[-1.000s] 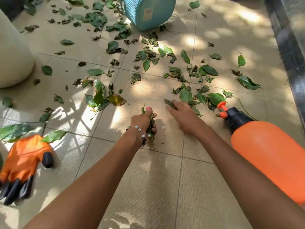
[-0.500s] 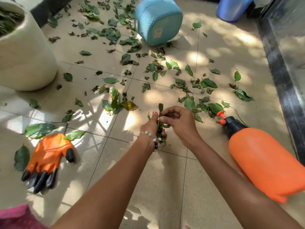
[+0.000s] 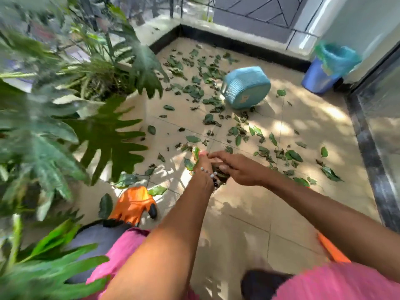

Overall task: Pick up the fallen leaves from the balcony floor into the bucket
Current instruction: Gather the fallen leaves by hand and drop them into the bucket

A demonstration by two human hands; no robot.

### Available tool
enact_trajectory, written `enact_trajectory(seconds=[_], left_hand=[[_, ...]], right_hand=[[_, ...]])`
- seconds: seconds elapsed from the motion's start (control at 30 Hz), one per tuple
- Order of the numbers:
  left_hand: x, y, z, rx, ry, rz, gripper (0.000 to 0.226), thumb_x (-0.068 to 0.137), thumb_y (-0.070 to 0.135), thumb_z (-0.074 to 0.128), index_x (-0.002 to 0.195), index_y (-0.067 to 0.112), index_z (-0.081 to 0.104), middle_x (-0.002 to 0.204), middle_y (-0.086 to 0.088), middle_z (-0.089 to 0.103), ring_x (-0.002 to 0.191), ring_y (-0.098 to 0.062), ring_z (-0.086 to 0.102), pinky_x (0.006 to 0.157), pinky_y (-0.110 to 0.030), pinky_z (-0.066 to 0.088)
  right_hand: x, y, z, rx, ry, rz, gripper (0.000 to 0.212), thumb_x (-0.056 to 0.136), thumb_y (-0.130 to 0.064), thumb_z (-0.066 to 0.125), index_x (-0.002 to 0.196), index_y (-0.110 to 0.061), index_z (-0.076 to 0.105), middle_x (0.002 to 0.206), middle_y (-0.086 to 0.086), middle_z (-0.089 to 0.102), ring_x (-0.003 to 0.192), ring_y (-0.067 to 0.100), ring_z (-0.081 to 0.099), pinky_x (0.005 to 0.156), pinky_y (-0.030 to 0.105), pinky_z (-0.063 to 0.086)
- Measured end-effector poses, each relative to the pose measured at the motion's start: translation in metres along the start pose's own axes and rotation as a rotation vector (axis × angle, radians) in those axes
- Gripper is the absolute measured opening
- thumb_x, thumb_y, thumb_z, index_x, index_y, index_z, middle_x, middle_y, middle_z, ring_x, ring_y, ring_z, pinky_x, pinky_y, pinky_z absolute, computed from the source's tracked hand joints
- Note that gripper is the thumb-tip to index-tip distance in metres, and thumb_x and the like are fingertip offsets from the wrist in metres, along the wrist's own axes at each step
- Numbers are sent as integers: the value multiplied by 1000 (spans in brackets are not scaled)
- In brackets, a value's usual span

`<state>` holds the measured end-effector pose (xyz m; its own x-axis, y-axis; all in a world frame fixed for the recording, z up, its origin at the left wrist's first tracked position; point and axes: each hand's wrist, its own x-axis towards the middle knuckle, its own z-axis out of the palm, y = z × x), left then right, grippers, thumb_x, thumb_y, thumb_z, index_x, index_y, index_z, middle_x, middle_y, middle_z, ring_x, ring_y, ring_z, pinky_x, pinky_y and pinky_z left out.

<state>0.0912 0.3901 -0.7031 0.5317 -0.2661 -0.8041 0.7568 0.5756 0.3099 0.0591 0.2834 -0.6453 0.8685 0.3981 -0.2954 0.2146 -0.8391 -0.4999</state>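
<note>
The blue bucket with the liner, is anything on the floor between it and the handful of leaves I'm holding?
The tipped-over light blue basket lies near that line, slightly left of it. Otherwise only scattered leaves on the tiles between your left hand and the blue bucket.

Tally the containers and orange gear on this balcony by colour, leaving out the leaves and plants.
Light blue basket, tipped on its side: 1
Dark blue bucket with a teal liner: 1
Orange glove: 1
Orange sprayer, mostly hidden by the right arm: 1
White planter: 1
Total: 5
</note>
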Motion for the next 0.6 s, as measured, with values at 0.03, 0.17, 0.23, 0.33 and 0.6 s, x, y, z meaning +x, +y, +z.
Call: enact_trajectory(seconds=[0.03, 0.17, 0.23, 0.33, 0.6], left_hand=[[11, 0, -4, 43, 44, 39, 61, 92, 62, 45, 113, 8, 60, 101, -14, 68, 85, -27, 65, 62, -32, 54], [56, -4, -24, -19, 191, 179, 56, 88, 58, 58, 115, 9, 62, 93, -9, 71, 74, -24, 69, 54, -29, 53], [53, 2, -41, -97, 287, 253, 37, 90, 44, 65, 95, 7, 58, 67, -6, 63, 43, -15, 56, 41, -20, 45], [69, 11, -83, 97, 477, 361, 38, 93, 47, 58, 77, 13, 53, 56, 0, 51, 26, -10, 42, 33, -16, 34], [66, 73, -218, 380, 1015, 636, 53, 90, 52, 58, 67, 4, 64, 59, -13, 60, 68, -30, 67, 75, -43, 55]], right_hand=[[5, 3, 0, 14, -43, -2, 43, 101, -19, 41, 144, -24, 35, 124, 12, 62, 106, 29, 59, 90, 36, 47], [38, 27, 24, 179, -11, -43, 50, 97, -22, 49, 144, -33, 34, 126, 7, 63, 115, 17, 59, 98, 35, 46], [56, 37, 42, 353, 195, -29, 38, 93, -7, 57, 127, -24, 57, 112, 2, 70, 103, 3, 63, 88, 18, 46], [90, 52, 78, 252, 195, -53, 19, 89, -9, 62, 106, -14, 71, 100, 2, 72, 89, 12, 66, 72, 14, 44], [166, 31, 185, -16, -36, -298, 39, 88, -23, 65, 124, -9, 59, 113, 19, 62, 105, 35, 58, 90, 33, 44]])
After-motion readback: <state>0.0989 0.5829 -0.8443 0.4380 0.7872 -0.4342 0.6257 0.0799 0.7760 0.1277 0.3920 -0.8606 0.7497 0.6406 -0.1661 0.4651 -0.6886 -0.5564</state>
